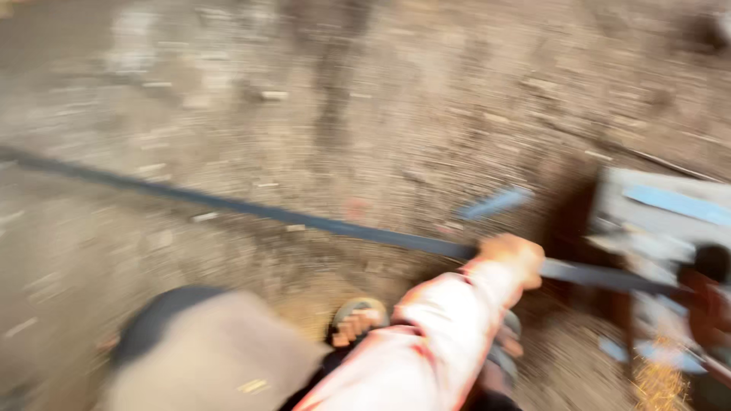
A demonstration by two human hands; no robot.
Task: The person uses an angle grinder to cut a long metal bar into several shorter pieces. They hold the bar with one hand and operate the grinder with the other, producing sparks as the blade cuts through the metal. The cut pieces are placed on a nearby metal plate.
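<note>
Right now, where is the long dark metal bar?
The long dark metal bar crosses the dirt ground from upper left to the machine at right, gripped by one hand.

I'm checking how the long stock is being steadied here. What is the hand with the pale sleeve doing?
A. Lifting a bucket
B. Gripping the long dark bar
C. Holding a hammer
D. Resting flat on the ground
B: the hand is closed around the long dark bar, which runs across the dirt ground toward the machine at right, where sparks fall.
</note>
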